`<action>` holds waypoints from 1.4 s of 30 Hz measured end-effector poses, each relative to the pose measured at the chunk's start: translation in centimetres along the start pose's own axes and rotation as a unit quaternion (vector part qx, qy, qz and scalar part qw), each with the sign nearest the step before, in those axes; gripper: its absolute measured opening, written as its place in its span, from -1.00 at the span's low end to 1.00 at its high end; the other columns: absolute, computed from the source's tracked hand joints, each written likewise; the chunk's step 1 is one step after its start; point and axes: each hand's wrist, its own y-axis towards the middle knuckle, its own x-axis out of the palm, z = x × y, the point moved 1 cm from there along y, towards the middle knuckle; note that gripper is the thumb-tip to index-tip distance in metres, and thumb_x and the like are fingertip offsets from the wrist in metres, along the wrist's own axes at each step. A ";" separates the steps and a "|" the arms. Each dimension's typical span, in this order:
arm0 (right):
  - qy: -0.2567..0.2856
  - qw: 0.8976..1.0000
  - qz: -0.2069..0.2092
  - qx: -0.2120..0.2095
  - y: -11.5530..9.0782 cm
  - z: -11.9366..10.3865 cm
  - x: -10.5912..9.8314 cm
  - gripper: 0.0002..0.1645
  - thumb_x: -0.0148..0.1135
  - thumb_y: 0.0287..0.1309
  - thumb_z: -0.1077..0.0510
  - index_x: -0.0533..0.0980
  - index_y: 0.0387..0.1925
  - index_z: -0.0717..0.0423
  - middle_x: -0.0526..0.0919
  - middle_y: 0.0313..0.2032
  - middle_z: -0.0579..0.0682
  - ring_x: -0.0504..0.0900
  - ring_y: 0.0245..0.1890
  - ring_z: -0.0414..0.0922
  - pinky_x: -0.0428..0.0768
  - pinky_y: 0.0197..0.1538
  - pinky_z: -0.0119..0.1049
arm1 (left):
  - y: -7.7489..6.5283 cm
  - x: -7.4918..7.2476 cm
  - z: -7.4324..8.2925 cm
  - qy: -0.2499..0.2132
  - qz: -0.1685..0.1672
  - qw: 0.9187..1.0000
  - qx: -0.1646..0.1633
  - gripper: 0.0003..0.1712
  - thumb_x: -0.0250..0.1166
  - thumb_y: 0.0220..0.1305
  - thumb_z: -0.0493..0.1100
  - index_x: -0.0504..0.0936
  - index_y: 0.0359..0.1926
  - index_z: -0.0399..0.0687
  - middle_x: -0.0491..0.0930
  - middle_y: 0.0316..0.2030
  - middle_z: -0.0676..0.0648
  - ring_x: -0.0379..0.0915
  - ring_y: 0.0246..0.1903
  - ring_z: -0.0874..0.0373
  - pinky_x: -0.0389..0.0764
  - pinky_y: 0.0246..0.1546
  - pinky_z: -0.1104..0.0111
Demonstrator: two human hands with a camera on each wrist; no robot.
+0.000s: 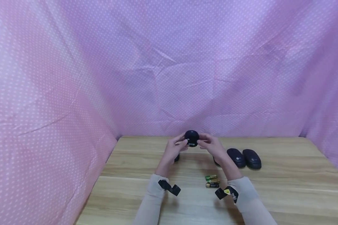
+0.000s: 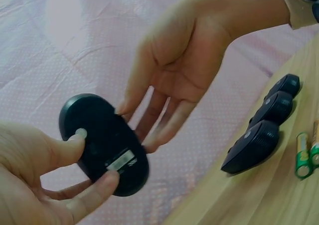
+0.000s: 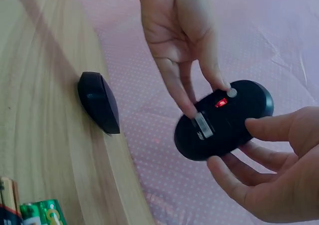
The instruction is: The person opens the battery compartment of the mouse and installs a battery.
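Note:
A black computer mouse [image 1: 192, 138] is held up above the far part of the table, between both hands. My left hand [image 1: 173, 150] pinches one side of it, and my right hand [image 1: 214, 147] holds the opposite side with thumb and fingers. Both wrist views show the underside, with a white label [image 3: 204, 125] and a round pale spot near one end. A red light [image 3: 221, 102] glows on that underside in the right wrist view. The left thumb lies by the pale spot, and a left fingertip touches the label's edge.
Right of the hands lie black mice [image 1: 252, 158], one partly behind the right forearm. Another mouse [image 3: 98, 103] sits left, mostly hidden by the left hand in the head view. Three batteries [image 1: 212, 185] lie between the forearms. Pink dotted cloth [image 1: 169, 78] hangs behind the wooden table [image 1: 124, 168].

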 end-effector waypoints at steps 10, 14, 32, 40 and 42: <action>0.047 0.998 0.044 -0.018 -0.1 -0.3 1.1 -0.39 0.07 0.44 0.35 0.26 0.46 0.33 0.36 0.42 0.35 0.34 0.45 0.23 0.34 0.49 0.02 | -0.4 0.7 0.2 -0.037 0.010 0.999 0.028 -0.43 0.28 0.45 -0.20 0.45 0.41 -0.18 0.40 0.40 -0.23 0.59 0.19 -0.07 0.57 0.27 0.22; 0.087 0.995 0.034 -0.035 -0.3 -0.4 1.5 -0.32 0.09 0.40 0.41 0.19 0.49 0.33 0.27 0.47 0.36 0.26 0.51 0.20 0.37 0.44 -0.25 | -0.5 1.0 0.4 -0.050 0.018 0.998 0.031 -0.39 0.36 0.36 -0.23 0.47 0.40 -0.16 0.37 0.45 -0.19 0.50 0.30 -0.11 0.55 0.29 0.18; 0.056 0.993 -0.060 -0.079 -0.4 -0.4 2.9 -0.15 0.29 0.25 0.43 0.14 0.49 0.42 0.18 0.50 0.39 0.25 0.49 0.29 0.39 0.43 -0.12 | -1.5 -2.6 0.4 0.024 -0.050 0.998 0.040 -0.25 0.44 0.24 -0.32 0.41 0.43 -0.06 0.36 0.45 -0.19 0.40 0.37 -0.10 0.51 0.35 0.18; -0.010 0.992 -0.053 -0.117 1.0 0.2 5.0 -0.15 0.35 0.15 0.48 0.20 0.42 0.50 0.27 0.41 0.49 0.40 0.36 0.38 0.50 0.33 0.05 | -1.6 -5.1 0.0 0.056 -0.058 0.996 0.031 -0.19 0.44 0.20 -0.38 0.39 0.45 0.01 0.27 0.49 -0.21 0.31 0.44 -0.13 0.37 0.45 0.16; -0.032 0.991 -0.044 -0.124 1.3 0.4 5.6 -0.16 0.39 0.13 0.44 0.25 0.41 0.48 0.32 0.39 0.48 0.45 0.32 0.39 0.52 0.31 0.13 | -1.7 -5.7 -0.1 0.066 -0.053 0.996 0.028 -0.18 0.45 0.19 -0.38 0.39 0.45 0.04 0.25 0.50 -0.20 0.30 0.44 -0.14 0.36 0.45 0.13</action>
